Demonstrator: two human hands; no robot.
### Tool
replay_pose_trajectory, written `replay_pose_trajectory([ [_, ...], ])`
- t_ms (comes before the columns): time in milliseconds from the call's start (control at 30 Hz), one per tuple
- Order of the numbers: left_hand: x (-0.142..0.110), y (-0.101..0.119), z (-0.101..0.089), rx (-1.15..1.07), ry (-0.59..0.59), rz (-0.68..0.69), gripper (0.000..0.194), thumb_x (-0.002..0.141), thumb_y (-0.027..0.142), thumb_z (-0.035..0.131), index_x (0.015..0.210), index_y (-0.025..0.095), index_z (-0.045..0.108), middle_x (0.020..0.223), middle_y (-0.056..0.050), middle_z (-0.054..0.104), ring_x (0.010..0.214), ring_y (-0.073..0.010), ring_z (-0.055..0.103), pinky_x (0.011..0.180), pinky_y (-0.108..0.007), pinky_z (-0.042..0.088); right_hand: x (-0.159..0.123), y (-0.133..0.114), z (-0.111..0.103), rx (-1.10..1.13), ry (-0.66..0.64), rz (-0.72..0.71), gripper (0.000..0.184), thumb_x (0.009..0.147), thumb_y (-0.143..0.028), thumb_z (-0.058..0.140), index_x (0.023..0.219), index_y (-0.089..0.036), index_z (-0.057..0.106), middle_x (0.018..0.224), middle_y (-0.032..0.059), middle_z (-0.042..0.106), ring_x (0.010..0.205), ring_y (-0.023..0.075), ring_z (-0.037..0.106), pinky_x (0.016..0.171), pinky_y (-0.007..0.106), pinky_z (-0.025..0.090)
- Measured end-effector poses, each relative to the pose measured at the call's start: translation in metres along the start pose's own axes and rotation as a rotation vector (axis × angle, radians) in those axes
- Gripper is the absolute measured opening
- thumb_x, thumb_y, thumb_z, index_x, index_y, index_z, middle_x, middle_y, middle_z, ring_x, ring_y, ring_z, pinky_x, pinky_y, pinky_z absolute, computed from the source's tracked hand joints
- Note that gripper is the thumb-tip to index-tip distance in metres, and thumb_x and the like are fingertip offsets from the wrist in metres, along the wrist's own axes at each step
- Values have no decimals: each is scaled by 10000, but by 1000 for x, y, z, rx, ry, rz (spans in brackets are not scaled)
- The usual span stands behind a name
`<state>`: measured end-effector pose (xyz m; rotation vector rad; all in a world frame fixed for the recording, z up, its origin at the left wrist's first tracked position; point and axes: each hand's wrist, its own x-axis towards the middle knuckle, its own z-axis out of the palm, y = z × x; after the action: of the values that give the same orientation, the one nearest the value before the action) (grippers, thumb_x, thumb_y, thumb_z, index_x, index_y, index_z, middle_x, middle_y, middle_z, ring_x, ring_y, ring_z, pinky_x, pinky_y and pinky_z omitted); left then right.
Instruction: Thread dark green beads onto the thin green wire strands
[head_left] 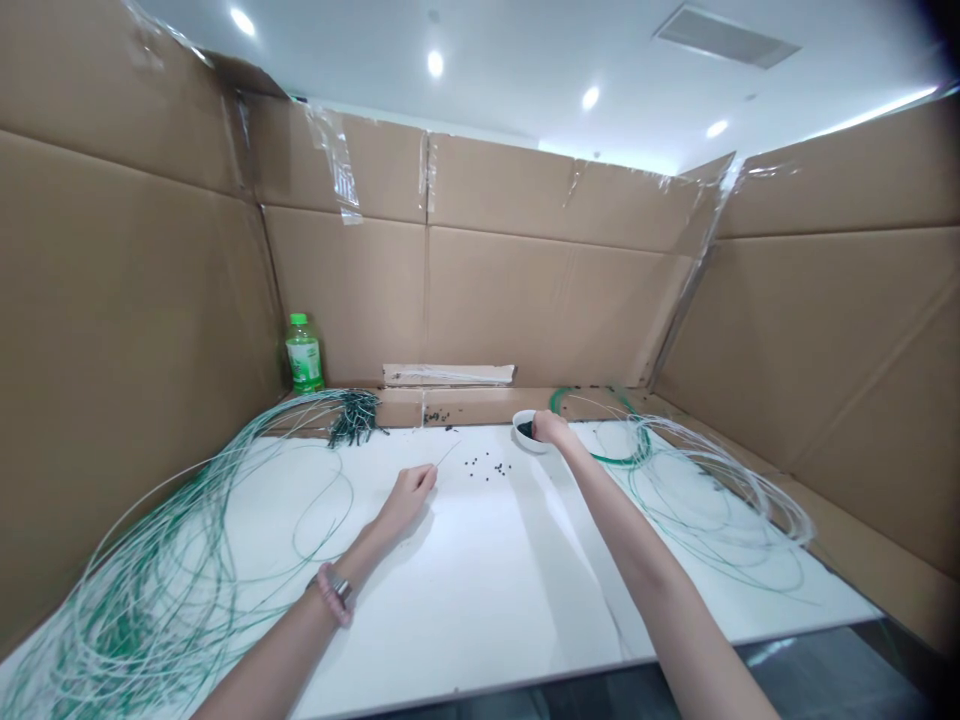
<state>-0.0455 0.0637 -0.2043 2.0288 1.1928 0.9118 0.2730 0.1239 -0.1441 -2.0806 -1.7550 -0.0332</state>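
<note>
My left hand (409, 500) pinches a thin wire (448, 455), whose short tip points up and right toward several small black beads (484, 468) scattered on the white tabletop (450, 580). My right hand (550, 428) reaches over the rim of a small white bowl (523, 425) holding dark beads. Its fingers dip toward them, and whether they hold any is hidden. Loose coils of green-and-white wire (172, 570) spread at the left, and more coils (697, 500) lie at the right. A dark bundle of beaded wire ends (356, 415) lies at the far left.
Cardboard walls (525, 290) enclose the table on the back and both sides. A green-capped plastic bottle (304, 355) stands at the back left corner. A flat cardboard strip (448, 375) lies along the back. A few beads sit on the cardboard ledge behind the table.
</note>
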Motion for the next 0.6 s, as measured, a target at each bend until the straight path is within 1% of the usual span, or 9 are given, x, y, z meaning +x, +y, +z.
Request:
replay_pose_trajectory([
  [133, 0, 2, 0, 15, -11, -11, 312, 904, 394, 482, 883, 103, 593, 780, -10, 597, 699, -115, 583, 671, -288, 507, -3, -1, -3, -82, -189, 74, 304, 890, -327, 551, 1141, -156, 558, 1143, 87, 578, 979, 182, 594, 824, 369, 516],
  [233, -1, 3, 0, 19, -17, -16, 307, 903, 390, 484, 901, 103, 595, 802, -16, 605, 720, -121, 591, 686, -297, 513, -7, 0, -8, -104, -239, 90, 300, 886, -326, 557, 1136, -159, 561, 1141, 85, 580, 984, 183, 594, 826, 365, 514],
  [333, -2, 4, 0, 20, -22, -21, 307, 902, 389, 487, 912, 103, 596, 817, -19, 609, 734, -126, 596, 693, -301, 515, -11, 2, -10, -91, -236, 89, 295, 886, -326, 556, 1132, -163, 564, 1143, 83, 580, 986, 183, 593, 828, 365, 513],
  [467, -1, 4, -1, 21, -22, -24, 304, 902, 387, 487, 918, 103, 596, 825, -22, 611, 738, -126, 597, 695, -303, 516, -13, 5, -10, -23, -186, 64, 296, 886, -326, 557, 1132, -163, 565, 1143, 80, 580, 984, 183, 593, 824, 365, 514],
  [600, -1, 4, 0, 20, -23, -23, 305, 903, 387, 486, 913, 103, 596, 815, -19, 609, 728, -123, 595, 690, -299, 516, -16, 1, -7, 102, -112, -22, 288, 889, -331, 549, 1124, -165, 571, 1147, 76, 581, 979, 182, 592, 821, 365, 515],
])
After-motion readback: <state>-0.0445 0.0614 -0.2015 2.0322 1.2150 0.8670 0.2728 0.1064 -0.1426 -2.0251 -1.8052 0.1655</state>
